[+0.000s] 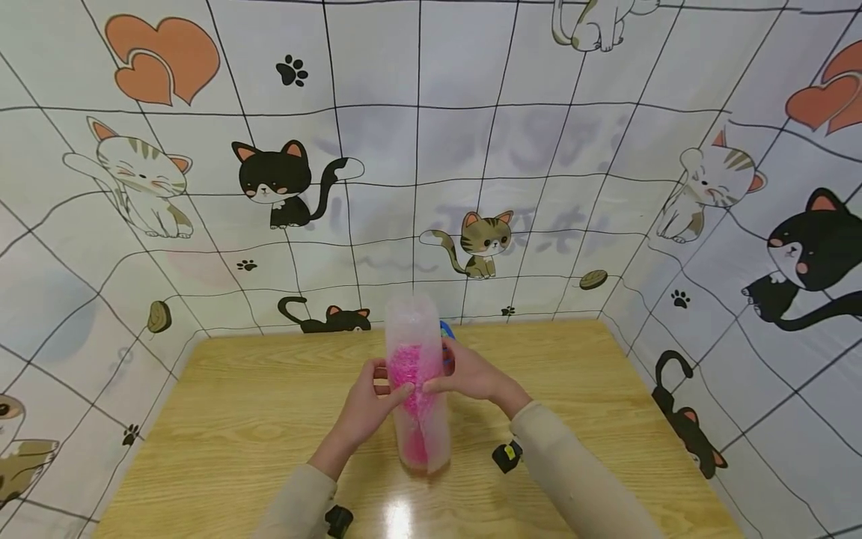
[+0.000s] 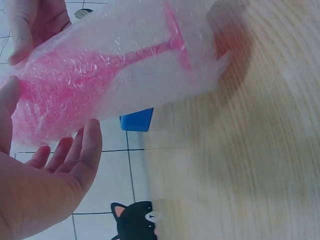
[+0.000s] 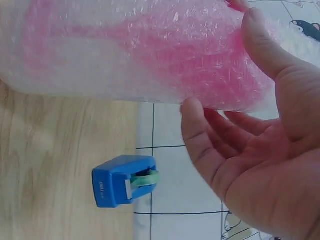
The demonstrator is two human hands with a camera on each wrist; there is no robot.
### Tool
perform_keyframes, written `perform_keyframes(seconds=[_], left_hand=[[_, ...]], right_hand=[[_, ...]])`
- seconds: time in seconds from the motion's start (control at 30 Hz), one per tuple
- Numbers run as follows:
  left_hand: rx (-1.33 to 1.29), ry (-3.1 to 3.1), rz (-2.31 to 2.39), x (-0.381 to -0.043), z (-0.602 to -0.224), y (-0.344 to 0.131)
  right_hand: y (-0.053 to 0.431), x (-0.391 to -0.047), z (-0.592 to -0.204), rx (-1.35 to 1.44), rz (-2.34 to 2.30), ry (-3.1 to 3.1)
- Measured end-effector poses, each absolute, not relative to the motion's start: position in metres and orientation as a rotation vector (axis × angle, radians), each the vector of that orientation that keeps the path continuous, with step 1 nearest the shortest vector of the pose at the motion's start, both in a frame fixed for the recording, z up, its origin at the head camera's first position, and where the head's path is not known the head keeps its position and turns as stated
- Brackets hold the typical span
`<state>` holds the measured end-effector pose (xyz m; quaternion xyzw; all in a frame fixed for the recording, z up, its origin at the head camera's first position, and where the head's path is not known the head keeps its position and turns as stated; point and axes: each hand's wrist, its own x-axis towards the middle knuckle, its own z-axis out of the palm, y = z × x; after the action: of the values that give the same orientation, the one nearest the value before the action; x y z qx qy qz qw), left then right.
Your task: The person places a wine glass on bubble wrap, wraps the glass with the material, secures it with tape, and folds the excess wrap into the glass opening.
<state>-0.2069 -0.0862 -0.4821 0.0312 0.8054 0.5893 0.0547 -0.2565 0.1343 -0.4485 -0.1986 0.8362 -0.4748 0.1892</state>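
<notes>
A pink stemmed glass (image 1: 407,365) stands upright inside a roll of clear bubble wrap (image 1: 412,318), its stem and flat foot showing through lower down. My left hand (image 1: 369,403) holds the wrapped glass from the left, thumb across the front and fingers round the far side. From the right, my right hand (image 1: 477,372) grips it the same way, with the two thumbs close together at the bowl. In the right wrist view the loose wrap reaches past the foot, close over the table.
Behind the roll, near the back edge of the wooden table (image 1: 269,404), stands a blue tape dispenser (image 3: 117,182) with green tape. A cloth printed with cats (image 1: 276,180) hangs behind and at the sides. Small black devices (image 1: 507,455) sit at the wrists.
</notes>
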Motion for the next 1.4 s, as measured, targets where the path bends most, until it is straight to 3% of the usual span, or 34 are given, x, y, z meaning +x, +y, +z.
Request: perform_keyframes(seconds=[0.3, 0.73, 1.4], left_hand=[[0.194, 2.519, 1.865, -0.203, -0.473, -0.084], [0.269, 2.526, 1.863, -0.199, -0.489, -0.081], [0.34, 2.521, 1.773, -0.199, -0.5, -0.082]], right_hand=[[0.133, -0.254, -0.442, -0.647, -1.416, 2.383], [0.135, -0.249, -0.458, -0.746, -1.537, 2.294], [0.147, -0.245, -0.464, -0.609, -1.583, 2.114]])
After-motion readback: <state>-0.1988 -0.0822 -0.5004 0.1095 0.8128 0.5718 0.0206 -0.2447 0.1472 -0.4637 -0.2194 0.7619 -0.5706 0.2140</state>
